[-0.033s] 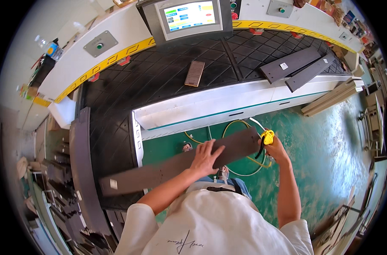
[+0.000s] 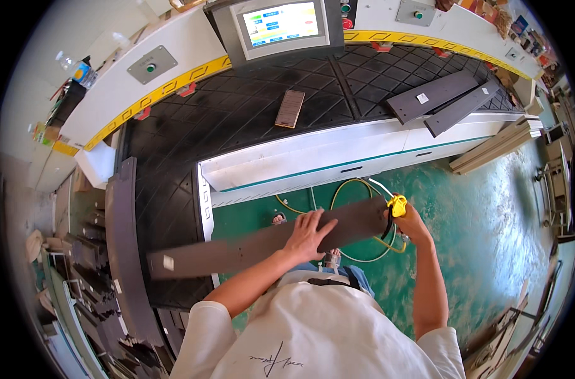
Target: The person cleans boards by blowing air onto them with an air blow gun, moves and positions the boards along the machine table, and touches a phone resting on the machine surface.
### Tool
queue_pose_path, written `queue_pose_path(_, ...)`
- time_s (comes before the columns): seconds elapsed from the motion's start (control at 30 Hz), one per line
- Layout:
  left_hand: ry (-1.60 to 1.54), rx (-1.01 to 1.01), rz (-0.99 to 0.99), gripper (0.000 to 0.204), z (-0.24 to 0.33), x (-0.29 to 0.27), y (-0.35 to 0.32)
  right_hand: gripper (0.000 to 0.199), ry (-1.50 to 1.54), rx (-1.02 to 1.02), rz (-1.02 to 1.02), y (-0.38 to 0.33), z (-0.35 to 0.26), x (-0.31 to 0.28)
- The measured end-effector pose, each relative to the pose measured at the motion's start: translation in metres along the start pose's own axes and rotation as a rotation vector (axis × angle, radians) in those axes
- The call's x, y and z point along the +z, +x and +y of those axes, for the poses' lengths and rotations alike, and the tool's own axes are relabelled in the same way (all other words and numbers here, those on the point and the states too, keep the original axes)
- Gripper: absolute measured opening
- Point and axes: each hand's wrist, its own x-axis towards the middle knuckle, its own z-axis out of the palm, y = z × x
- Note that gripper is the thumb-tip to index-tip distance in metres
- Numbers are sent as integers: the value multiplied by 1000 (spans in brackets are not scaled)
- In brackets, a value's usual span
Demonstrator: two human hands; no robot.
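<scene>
A long dark brown board, blurred by motion, slants across in front of me. Its left end, with a white label, overlaps the black table, while the right end is over the green floor. My left hand lies across the board's middle, fingertips at the far edge and thumb apart; it grips the board from above. At the right end, my right hand is closed round a yellow air blow gun with a black nozzle, which points down by the board's end. Part of my right fingers is hidden behind the gun.
A phone and two dark boards lie on the black-topped machine table. Behind it are a lit control screen and a yellow-striped beam. A hose coils on the floor. Boards are stacked at left and right.
The board's labelled left end has swung a little away from me, and its right end has come slightly nearer. Both hands keep nearly the same places.
</scene>
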Motion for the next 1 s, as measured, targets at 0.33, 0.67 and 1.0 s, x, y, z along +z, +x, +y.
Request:
queue_pose_path(0.33, 221, -232, -202, 109, -8, -47, -40, 22, 150, 168, -367, -6, 55, 48)
queue_pose_path(0.67, 3, -1614, 527, 110, -133, -63, -108, 29, -83, -119, -1081, -71, -17, 235)
queue_pose_path(1.0, 126, -1225, 466, 93, -204, -83, -321, 28, -559, -399, -933, -35, 22, 267)
